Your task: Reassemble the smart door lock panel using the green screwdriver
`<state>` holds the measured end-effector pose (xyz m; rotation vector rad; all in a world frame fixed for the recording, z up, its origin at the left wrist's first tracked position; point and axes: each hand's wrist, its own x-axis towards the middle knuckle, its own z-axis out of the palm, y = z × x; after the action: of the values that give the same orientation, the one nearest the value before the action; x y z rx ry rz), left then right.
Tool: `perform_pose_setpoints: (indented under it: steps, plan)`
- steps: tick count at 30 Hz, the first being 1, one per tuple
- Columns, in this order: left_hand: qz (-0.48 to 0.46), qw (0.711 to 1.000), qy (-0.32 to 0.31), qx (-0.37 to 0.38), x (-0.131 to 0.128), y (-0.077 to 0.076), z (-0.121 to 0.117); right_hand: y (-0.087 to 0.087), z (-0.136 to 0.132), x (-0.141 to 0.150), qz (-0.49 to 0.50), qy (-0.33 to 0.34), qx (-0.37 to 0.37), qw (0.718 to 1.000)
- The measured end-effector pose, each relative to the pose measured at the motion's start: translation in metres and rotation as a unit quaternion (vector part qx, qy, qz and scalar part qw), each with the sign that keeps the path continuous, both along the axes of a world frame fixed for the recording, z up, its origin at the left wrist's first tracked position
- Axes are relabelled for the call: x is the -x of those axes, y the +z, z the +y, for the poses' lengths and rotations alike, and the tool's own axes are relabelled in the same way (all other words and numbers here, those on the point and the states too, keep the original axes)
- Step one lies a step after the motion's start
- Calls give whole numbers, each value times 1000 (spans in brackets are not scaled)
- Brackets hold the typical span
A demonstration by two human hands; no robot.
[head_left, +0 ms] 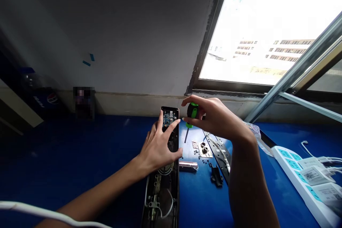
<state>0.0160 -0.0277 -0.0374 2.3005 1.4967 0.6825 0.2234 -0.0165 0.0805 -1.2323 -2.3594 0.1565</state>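
Two hands (159,146) (216,114) hold a green-handled screwdriver (192,111) and circuit-board panel (169,118).

Counter (66,156) center: lock (160,199) | right of lock: screws (197,153), plate (219,156) | right edge: power strip (294,171) | behind rear edge: wall (133,42), window (256,28)

Left hand (157,146) grips electronic lock panel (160,194); right hand (215,115) pinches green screwdriver (192,112)

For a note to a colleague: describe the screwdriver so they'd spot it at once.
Below the bright window, on the blue bench, the right hand holds a small screwdriver, shaft down. Its green-and-black grip stands out among the dark metal parts nearby.
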Motion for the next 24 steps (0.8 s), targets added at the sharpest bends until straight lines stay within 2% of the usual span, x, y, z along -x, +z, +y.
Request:
perform_pose_setpoints:
  steps: [4,10,14,20,24]
  plan:
    - [-41,999,22,-19,-9,-3,-4,1,-2,-4,1,-14,9,1000]
    - [-49,997,35,-40,-6,-9,11,-5,2,-9,-43,-22,91,995]
    - [-60,996,33,-60,-5,-11,20,-10,6,-8,-63,-33,84,994]
    - [-8,997,9,-83,-5,-17,8,-7,3,-6,-59,-32,107,992]
    - [-3,996,15,-88,-6,-20,2,-7,3,-6,-66,-33,103,992]
